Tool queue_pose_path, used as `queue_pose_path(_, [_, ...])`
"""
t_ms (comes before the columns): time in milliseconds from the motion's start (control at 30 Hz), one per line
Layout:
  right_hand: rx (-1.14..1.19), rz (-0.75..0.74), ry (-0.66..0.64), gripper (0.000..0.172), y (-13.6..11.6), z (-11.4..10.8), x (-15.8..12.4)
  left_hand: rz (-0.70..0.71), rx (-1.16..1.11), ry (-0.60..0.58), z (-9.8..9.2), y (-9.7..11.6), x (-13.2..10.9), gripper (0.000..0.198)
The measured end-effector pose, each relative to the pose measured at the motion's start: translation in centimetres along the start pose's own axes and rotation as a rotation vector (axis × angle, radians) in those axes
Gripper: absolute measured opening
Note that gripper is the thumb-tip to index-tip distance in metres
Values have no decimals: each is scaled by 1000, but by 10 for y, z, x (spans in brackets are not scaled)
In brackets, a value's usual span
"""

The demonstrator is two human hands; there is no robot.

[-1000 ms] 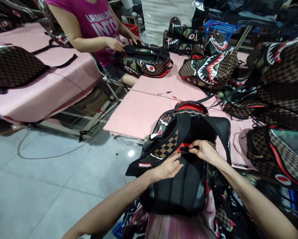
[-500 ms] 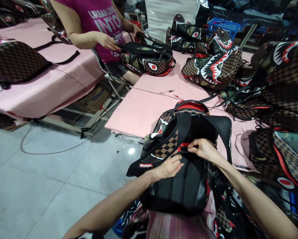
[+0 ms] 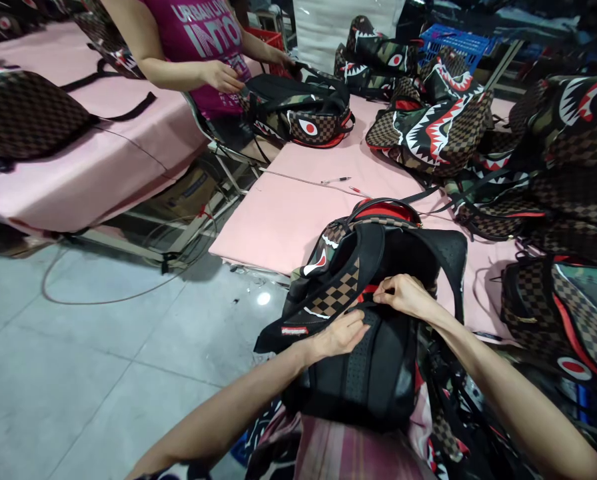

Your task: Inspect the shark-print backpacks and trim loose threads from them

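Observation:
A black backpack (image 3: 388, 373) with brown checkered and camouflage panels rests against my lap and the table edge, its padded back facing me. Its shoulder straps lie over the upper part, and a red lining shows through a gap in the back panel. My left hand (image 3: 342, 333) has its fingers closed on the fabric edge of that gap. Just right of it, my right hand (image 3: 402, 295) pinches the same black edge near the red lining. Both sets of fingertips are partly hidden by the fabric.
A pink-covered table (image 3: 268, 220) carries a pen (image 3: 336, 180) and several shark-mouth backpacks (image 3: 433, 133) on the right. Across it, a person in a purple shirt (image 3: 203, 40) handles another backpack (image 3: 303, 113). A second pink table (image 3: 128, 160) stands left, with a cable on the floor.
My right hand has shifted slightly left along the backpack's edge; my left hand stays about where it was. The other person's near hand has moved off their backpack's edge slightly.

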State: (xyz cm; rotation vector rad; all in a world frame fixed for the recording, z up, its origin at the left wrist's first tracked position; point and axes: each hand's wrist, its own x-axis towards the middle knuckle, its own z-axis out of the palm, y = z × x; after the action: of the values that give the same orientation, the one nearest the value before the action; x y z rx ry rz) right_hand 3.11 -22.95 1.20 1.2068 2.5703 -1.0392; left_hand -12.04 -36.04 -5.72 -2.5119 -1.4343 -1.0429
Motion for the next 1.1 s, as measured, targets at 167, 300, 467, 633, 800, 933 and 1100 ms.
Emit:
queue_pose_path(167, [15,81,49,16,3,0,-2,8,19,-18,0,0,0,20])
queue_pose_path(300, [-63,23,20,15,0,-3,-3,-14,38,-22,-1,1,2,22])
queue_pose_path(467, [-83,-3,10,15,-2,-3,0,6,30,5,1,0,3,22])
queue_pose_path(633, [-9,-30,12,12,0,1,3,3,31,-10,2,-1,3,23])
queue_pose_path(800, [70,8,4,15,2,-1,3,12,48,-37,3,-2,4,23])
queue_pose_path(933, [-3,-13,31,13,1,-1,1,18,36,-35,5,-2,0,24])
queue_pose_path(1100, [179,22,279,16,7,-5,-1,-42,-19,-46,1,-12,8,18])
